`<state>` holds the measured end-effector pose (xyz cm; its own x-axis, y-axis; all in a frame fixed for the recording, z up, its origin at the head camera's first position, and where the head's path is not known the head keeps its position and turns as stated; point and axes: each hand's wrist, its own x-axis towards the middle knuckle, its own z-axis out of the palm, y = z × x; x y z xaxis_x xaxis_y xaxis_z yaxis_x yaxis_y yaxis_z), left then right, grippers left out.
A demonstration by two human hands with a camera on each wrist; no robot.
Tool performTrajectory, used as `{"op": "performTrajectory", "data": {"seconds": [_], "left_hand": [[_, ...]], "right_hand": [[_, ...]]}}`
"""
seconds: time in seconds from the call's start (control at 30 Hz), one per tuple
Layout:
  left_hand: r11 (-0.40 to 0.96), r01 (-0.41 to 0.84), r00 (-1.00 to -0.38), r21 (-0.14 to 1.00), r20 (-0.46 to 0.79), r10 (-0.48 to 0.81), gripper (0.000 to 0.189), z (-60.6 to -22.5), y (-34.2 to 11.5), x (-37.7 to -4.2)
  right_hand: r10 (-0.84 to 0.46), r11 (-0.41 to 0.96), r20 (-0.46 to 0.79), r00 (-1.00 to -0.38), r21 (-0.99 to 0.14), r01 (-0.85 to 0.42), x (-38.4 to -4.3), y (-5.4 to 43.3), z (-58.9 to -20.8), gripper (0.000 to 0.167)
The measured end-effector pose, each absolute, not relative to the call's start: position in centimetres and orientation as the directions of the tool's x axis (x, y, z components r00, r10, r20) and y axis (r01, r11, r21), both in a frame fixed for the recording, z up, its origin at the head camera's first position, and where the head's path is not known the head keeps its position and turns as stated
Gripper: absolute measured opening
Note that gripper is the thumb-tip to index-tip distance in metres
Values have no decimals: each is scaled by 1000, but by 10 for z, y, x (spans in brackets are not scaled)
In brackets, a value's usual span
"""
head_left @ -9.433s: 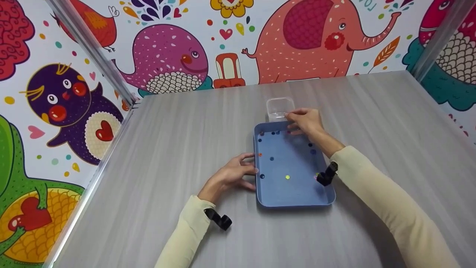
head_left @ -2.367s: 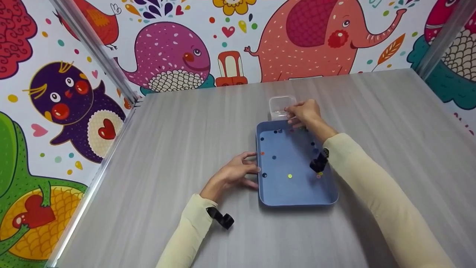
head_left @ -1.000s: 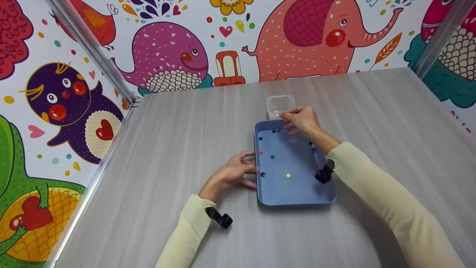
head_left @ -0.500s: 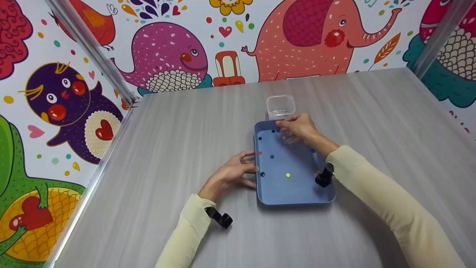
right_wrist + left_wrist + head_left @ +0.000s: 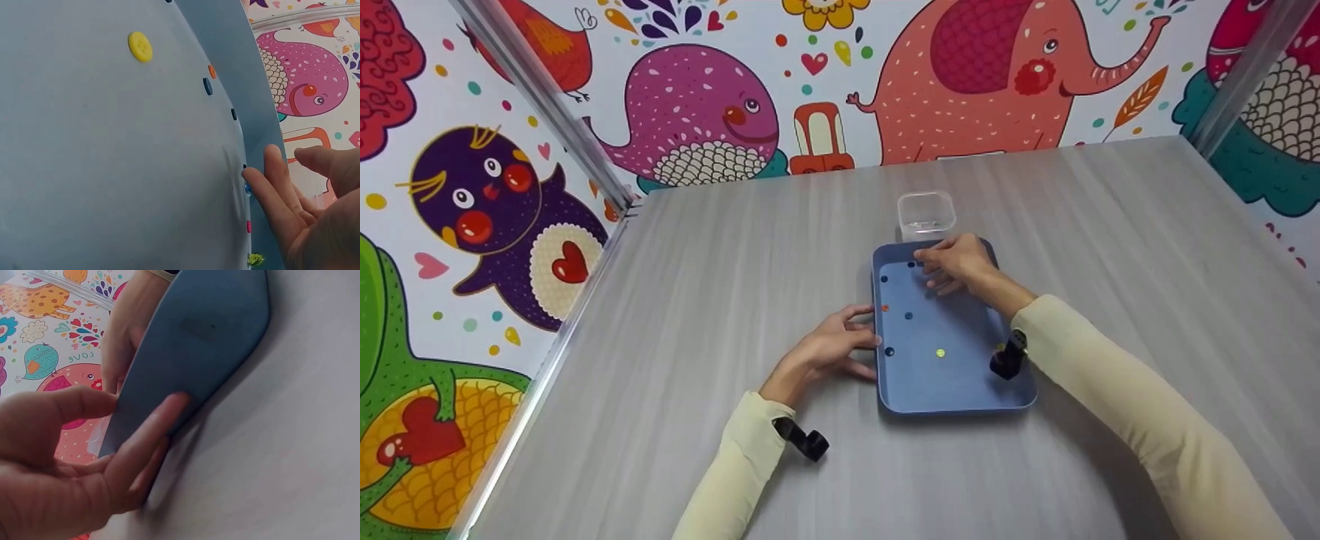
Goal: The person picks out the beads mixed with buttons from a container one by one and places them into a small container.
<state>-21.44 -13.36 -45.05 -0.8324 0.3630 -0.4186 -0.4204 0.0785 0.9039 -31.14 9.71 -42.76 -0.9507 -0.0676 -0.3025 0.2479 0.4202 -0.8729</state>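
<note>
A shallow blue tray (image 5: 956, 394) holds several small buttons. My right hand (image 5: 964, 262) reaches into its far end, and in the right wrist view the thumb and fingers are spread, with a fingertip close to a blue button (image 5: 247, 188) by the wall. My left hand (image 5: 829, 346) rests its extended fingers against the tray's left outer wall. In the right wrist view a yellow button (image 5: 140, 46) lies on the floor of the tray, with an orange button (image 5: 212, 71) and a dark blue one (image 5: 208, 86) nearer the wall.
Just beyond the tray stands a clear plastic container (image 5: 926, 210) with small things at its bottom. A pink piece (image 5: 248, 226) and a green piece (image 5: 256, 259) lie along the tray's far wall. Cartoon-printed panels (image 5: 825, 75) border the grey table (image 5: 720, 300).
My right hand has come back from the clear container's near edge, slightly left and toward me, into the tray's far end. My left hand keeps its place at the tray's side.
</note>
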Motion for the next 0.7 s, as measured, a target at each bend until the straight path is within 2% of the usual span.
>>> {"op": "performTrajectory", "data": {"seconds": [0.7], "left_hand": [[82,-430,-834,899,-430,347,68,-450,-133,-216]], "right_hand": [[-37,445,-323,-946,-853,274,-315,96,-436,32]]}}
